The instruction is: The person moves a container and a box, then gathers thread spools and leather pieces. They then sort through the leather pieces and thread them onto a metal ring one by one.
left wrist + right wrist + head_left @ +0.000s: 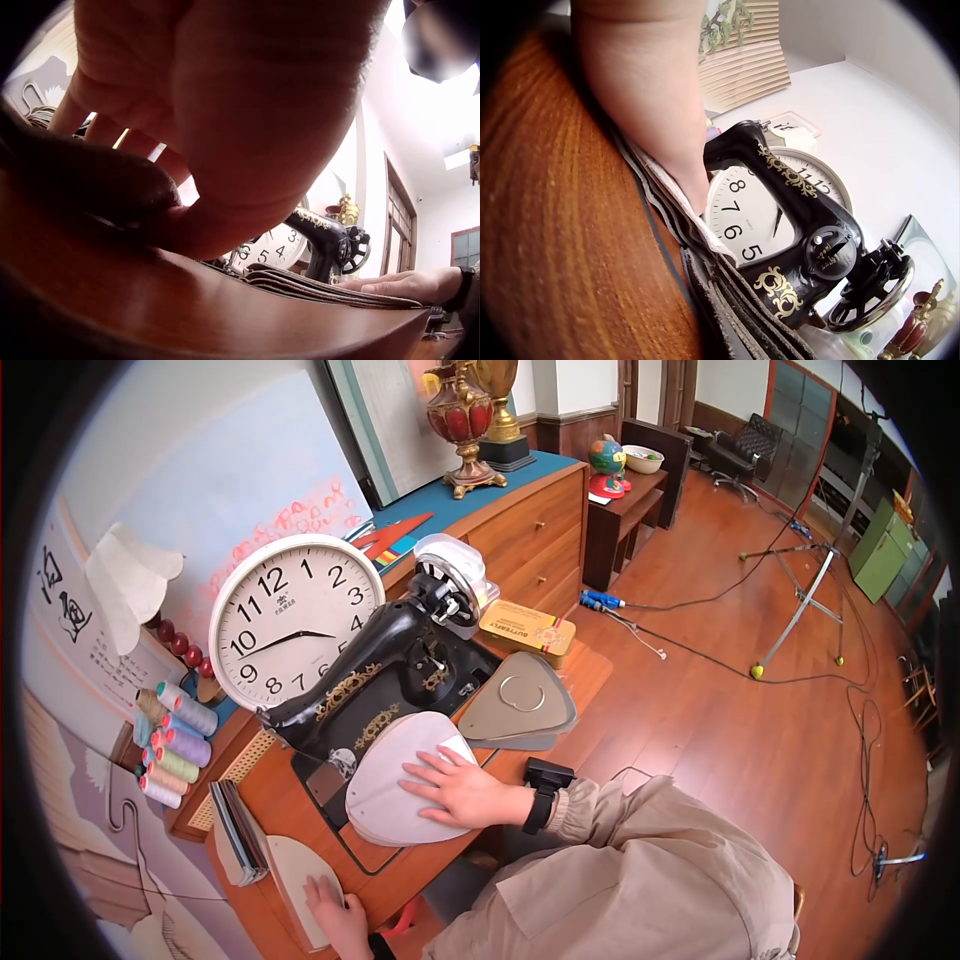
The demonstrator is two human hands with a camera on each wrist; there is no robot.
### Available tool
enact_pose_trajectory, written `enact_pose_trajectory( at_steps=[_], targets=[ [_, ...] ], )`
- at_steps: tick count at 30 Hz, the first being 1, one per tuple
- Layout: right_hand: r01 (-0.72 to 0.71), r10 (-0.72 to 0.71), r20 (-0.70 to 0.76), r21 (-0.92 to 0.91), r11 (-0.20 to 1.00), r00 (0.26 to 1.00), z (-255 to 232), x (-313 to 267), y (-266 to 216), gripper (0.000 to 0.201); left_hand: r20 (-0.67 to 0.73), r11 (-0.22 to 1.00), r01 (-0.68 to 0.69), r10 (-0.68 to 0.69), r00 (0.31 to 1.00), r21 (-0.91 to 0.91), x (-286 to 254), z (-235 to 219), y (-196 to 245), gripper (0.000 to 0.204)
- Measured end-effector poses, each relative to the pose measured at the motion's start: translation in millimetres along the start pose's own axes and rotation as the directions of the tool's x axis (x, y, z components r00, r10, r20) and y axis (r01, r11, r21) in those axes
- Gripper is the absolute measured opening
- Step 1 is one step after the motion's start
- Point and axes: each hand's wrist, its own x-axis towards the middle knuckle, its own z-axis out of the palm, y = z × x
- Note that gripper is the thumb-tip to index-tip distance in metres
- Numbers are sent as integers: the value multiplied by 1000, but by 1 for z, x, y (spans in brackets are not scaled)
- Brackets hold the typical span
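My right hand point(455, 788) lies with fingers spread on a stack of rounded, pale lilac flat pieces point(378, 785). The stack sits in front of a black sewing machine point(385, 660) with gold ornament. In the right wrist view, layered edges point(676, 202) show beneath that hand. My left hand point(335, 922) rests with extended fingers on a beige curved flat piece point(288, 865) at the table's near left edge; from the left wrist, the palm hides most of this piece. Brown-grey triangular pieces point(490, 712) with a ring-shaped mark lie right of the machine.
Upright dark and grey sheets point(238, 830) stand beside the beige piece. A round clock point(290, 600) and several thread spools point(180, 740) are behind the machine. A yellow tin point(528, 628) sits at the table's far right. Cables point(700, 645) cross the wooden floor.
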Motion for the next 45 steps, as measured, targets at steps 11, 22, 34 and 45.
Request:
enact_pose_trajectory(
  at_steps=[11,22,34,45],
  targets=[
    [48,-48,15,26,999,999,-6,2,0,56,-46,998,40,-38,998,39,2,3,0,33],
    [8,-7,83,-16,1000,997,-14,11,-4,55,-320,908,210,-333,887,-363,4,-33,17,23],
    [-276,163,223,766,581,961,-66,10,-40,59,-110,-164,-162,-288,951,-973,-7,-74,137,27],
    [-570,173,551,818,80,816,-60,-11,-16,16,-11,-320,-96,-256,966,-942,-4,-37,122,23]
  ],
)
